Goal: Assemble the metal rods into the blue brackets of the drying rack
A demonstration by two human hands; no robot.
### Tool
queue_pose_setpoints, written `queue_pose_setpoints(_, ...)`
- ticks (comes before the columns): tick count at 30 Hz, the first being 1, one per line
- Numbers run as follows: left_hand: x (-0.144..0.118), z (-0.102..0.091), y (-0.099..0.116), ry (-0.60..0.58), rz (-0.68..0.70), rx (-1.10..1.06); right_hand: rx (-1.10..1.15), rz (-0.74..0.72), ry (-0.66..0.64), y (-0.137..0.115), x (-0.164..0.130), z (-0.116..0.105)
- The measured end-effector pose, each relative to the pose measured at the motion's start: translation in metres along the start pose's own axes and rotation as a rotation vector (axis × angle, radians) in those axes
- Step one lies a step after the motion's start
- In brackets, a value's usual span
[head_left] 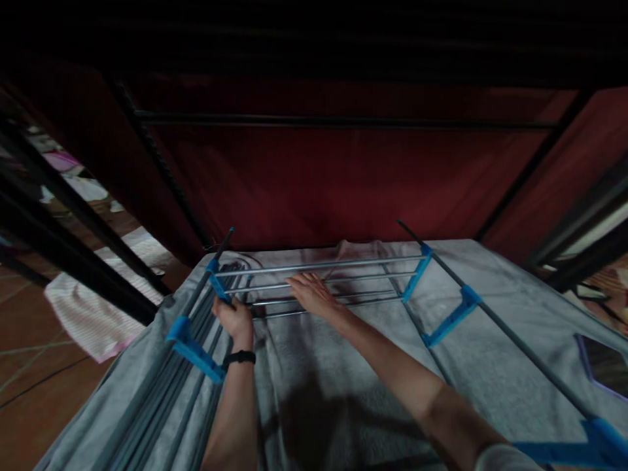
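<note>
- Dark red fabric wall (343,170) across the back, crossed by a black horizontal bar (343,121); black uprights slanting at left and right.
- Grey cloth (343,379) spread over a frame below the wall, filling the lower half of the view; slightly rumpled near the far edge.
- Brown tiled floor (29,366) at lower left, with a pale striped cloth (93,314) lying on it beside the grey cloth.
- Drying rack (318,284) lying flat on the grey cloth: thin metal rods running left to right, blue plastic joints at the ends, long dark side rails running toward the camera on both sides.
- Bundle of grey rods (161,392) along the left rail, held by a blue bracket (196,353).
- Blue connector (454,315) on the right rail, well apart from both hands.
- Right hand (311,293) resting flat on the middle rods, fingers spread apart, palm down, gripping nothing.
- Left hand (236,318) closed around the near-left corner of the rack, fingers clamped on a rod just beside the blue joint (217,286).
- Black wristband (239,358) on the left wrist.
</note>
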State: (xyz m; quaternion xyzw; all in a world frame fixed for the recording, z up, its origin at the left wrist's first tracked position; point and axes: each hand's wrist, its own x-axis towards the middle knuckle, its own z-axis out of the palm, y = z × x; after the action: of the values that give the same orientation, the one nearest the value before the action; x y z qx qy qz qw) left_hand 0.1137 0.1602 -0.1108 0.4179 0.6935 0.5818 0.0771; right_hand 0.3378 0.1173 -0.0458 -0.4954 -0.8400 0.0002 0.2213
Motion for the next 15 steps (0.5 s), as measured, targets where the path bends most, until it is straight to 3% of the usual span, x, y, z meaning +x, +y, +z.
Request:
queue_pose_setpoints(2, -0.021, -0.003, 0.000, 0.106, 0.079, 0.024, 0.054, 0.002, 0.144, 0.003, -0.024, 0.004)
queue_pose_setpoints(4, -0.049, -0.003, 0.002, 0.101, 0.204, 0.050, 0.125, 0.090, 0.287, 0.014, -0.060, 0.010)
queue_pose_setpoints(5, -0.064, -0.002, 0.004, 0.019, 0.293, 0.047, 0.164, 0.173, 0.358, 0.023, -0.081, 0.013)
queue_pose_setpoints(7, -0.093, 0.009, 0.010, -0.261, 0.491, 0.016, 0.206, 0.394, 0.496, 0.049, -0.125, 0.016)
queue_pose_setpoints(10, -0.128, 0.040, 0.025, -0.662, 0.703, -0.006, 0.121, 0.703, 0.676, 0.099, -0.186, 0.013)
queue_pose_setpoints(12, -0.144, 0.066, 0.037, -0.809, 0.785, 0.060, 0.038, 0.876, 0.739, 0.132, -0.214, 0.007)
queue_pose_setpoints(15, -0.160, 0.102, 0.058, -0.926, 0.874, 0.206, 0.001, 1.108, 0.668, 0.169, -0.232, 0.002)
